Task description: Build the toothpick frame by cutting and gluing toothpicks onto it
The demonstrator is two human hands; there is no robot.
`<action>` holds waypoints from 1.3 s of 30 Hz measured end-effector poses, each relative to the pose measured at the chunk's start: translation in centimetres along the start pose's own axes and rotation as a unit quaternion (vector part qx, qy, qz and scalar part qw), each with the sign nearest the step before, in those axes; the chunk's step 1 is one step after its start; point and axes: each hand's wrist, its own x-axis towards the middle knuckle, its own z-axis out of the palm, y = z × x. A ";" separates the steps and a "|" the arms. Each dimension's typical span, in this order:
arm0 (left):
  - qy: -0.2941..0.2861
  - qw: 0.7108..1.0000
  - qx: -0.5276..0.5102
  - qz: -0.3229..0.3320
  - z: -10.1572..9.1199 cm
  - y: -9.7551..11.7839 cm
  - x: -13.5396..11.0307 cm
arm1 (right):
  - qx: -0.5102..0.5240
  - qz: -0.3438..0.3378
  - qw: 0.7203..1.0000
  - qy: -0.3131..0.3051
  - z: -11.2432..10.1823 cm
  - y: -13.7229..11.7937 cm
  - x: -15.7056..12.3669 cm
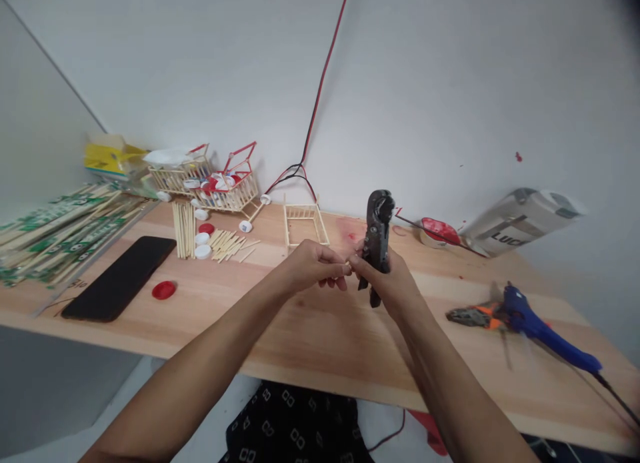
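Note:
My right hand is wrapped round the handles of a black pair of pliers, which stands upright with its jaws pointing up. My left hand is closed in a pinch right beside it, fingertips meeting the right hand's fingertips at something too small to make out. Both hands hover above the middle of the wooden table. Just behind them stands a small frame of wooden sticks.
A blue glue gun and orange-handled pliers lie at the right. A black phone, a red cap, loose sticks, white caps, stick carts and chopstick packets lie at the left. A red paint lid sits behind.

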 end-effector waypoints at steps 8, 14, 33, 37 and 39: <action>-0.006 0.999 -0.039 -0.005 0.1 -0.2 0.0 | 0.024 0.012 1.000 0.007 -0.1 0.4 0.2; -0.090 0.994 -0.051 0.017 -0.7 0.3 -0.7 | 0.111 0.017 0.993 0.046 -1.1 0.2 0.5; 0.024 0.998 0.014 0.054 0.2 0.6 -0.4 | 0.098 0.006 0.994 0.043 -1.2 0.3 0.3; 0.033 0.998 0.022 0.058 0.3 0.5 -0.3 | 0.078 0.006 0.996 0.050 -1.1 0.2 0.2; 0.039 0.997 0.032 0.062 0.3 0.5 -0.3 | 0.078 0.005 0.996 0.050 -1.1 0.2 0.2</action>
